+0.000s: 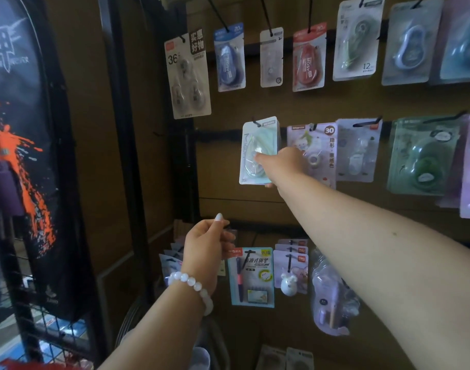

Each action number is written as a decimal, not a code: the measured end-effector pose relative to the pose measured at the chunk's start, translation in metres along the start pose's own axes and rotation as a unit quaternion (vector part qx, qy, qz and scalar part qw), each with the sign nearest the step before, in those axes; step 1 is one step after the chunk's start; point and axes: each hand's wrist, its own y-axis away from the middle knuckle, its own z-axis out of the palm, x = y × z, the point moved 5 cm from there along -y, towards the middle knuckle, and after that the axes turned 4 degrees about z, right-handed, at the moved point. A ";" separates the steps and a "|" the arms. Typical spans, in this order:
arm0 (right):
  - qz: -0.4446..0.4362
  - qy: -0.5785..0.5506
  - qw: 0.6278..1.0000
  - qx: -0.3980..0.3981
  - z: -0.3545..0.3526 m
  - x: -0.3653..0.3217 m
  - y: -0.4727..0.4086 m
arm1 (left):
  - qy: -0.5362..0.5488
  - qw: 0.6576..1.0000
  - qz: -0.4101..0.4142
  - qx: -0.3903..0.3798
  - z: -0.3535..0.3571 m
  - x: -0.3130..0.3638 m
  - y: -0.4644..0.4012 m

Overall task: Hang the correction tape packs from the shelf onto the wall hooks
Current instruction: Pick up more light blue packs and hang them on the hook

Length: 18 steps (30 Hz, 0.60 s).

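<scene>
Far left: a black hanging backpack with orange splatter print (pixel 28 161) on a black wire rack (pixel 55 335). Left hand (pixel 204 252), white bead bracelet (pixel 194 287) on the wrist, is raised in front of the lower hook row; thumb and forefinger tips are drawn together, other fingers loosely curled. Whether anything is pinched there I cannot tell. Above it, on the brown slatted wall panel (pixel 228 193), a white three-piece correction tape card marked 36 (pixel 187 78) hangs from the top row. Middle row: the pale mint-green blister pack of correction tape (pixel 259 150) sits on a black wall hook (pixel 256 123), its hole threaded over the prong. Right hand (pixel 280 164) grips this pack at its lower right, thumb on the front face and fingers behind. Just right of it hangs a lilac card marked 30 (pixel 323 145), partly covered by the hand. Further right hang green packs (pixel 423 158). Bottom row, between the arms: a blue pen set card (pixel 252 276).
</scene>
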 end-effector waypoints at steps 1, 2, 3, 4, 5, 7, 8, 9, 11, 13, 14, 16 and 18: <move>-0.002 0.007 1.000 -0.002 0.002 0.001 -0.002 | -0.002 1.000 -0.002 0.001 0.000 -0.002 0.001; -0.002 0.009 1.000 -0.008 0.004 0.003 -0.003 | -0.005 1.000 -0.003 0.002 0.000 -0.003 0.001; 0.005 0.008 1.000 -0.019 0.006 0.006 -0.003 | -0.009 1.000 -0.002 0.003 0.000 -0.004 0.002; 0.016 0.007 0.999 -0.033 0.009 0.011 -0.003 | -0.014 1.000 -0.002 0.006 0.000 -0.005 0.003; 0.029 0.007 0.998 -0.050 0.012 0.017 -0.002 | -0.021 1.000 -0.001 0.009 0.000 -0.006 0.004; 0.051 0.014 0.995 -0.086 0.018 0.031 0.002 | -0.041 0.999 0.004 0.012 -0.001 -0.008 0.005; 0.057 0.021 0.993 -0.096 0.019 0.038 0.006 | -0.053 0.999 0.007 0.009 -0.001 -0.009 0.006; 0.058 0.026 0.993 -0.102 0.018 0.045 0.012 | -0.065 0.998 0.011 0.004 0.000 -0.009 0.008; 0.043 0.022 0.993 -0.111 0.014 0.056 0.029 | -0.096 0.995 0.018 -0.008 0.001 -0.013 0.012; 0.008 0.020 0.991 -0.128 0.009 0.067 0.051 | -0.140 0.990 0.021 -0.021 0.002 -0.021 0.015; -0.007 0.021 0.990 -0.138 0.007 0.074 0.062 | -0.170 0.985 0.022 -0.031 0.002 -0.029 0.017; -0.022 0.026 0.987 -0.160 0.005 0.097 0.085 | -0.242 0.968 0.020 -0.060 0.000 -0.050 0.022; -0.020 0.038 0.982 -0.182 0.005 0.130 0.104 | -0.311 0.946 0.012 -0.096 -0.003 -0.077 0.030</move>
